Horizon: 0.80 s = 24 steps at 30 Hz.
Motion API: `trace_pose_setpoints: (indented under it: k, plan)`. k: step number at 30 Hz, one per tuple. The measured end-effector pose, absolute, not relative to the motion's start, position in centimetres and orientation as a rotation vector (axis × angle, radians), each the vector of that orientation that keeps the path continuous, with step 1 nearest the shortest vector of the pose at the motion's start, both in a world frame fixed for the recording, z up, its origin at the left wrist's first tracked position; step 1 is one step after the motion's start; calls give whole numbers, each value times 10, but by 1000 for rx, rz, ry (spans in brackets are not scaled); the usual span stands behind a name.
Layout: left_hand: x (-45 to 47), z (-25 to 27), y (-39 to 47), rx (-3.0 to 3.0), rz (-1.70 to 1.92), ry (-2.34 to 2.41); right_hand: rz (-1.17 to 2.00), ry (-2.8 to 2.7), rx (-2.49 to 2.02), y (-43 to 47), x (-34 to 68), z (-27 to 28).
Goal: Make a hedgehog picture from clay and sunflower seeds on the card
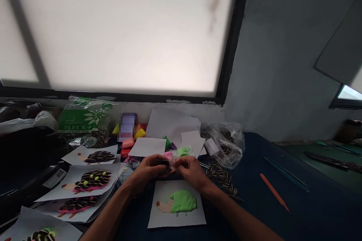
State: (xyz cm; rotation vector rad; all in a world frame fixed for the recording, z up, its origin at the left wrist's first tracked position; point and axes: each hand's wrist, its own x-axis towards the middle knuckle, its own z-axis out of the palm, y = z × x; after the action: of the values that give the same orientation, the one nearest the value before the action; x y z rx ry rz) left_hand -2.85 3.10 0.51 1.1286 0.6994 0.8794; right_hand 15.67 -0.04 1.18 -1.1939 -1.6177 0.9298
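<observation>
My left hand (151, 169) is closed, fingers curled around a small dark item (162, 162) whose kind I cannot make out. Close beside it, my right hand (190, 171) has its fingertips pinched together; what they hold, if anything, is hidden. Below both hands lies a white paper sheet (158, 220) with a hedgehog on it. Its body is a flattened lump of bright green clay (183, 200), the snout is skin-toned clay (164, 206) with a brown nose, and thin drawn legs show underneath. Just beyond my hands is more green clay (183, 152) in clear wrapping.
Loose sunflower seeds (222, 180) lie right of my hands, before a plastic bag (226, 145) of seeds. Seed-covered hedgehog pictures (93, 180) overlap at the left. Blank paper (148, 147) and a green seed packet (85, 118) stand behind. An orange tool (274, 192) and tweezers (287, 174) rest at right.
</observation>
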Motion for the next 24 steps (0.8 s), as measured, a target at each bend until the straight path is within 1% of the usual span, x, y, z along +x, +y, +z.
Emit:
trace_pose_setpoints:
  k: [6, 15, 24]
  plan:
    - [-28, 5, 31, 1176, 871, 719, 909, -1683, -1194, 10, 157, 9]
    - [-30, 0, 36, 1228, 867, 735, 1040, -1733, -1115, 27, 155, 20]
    - [-26, 4, 33, 1318, 841, 792, 960, -1746, -1182, 27, 162, 17]
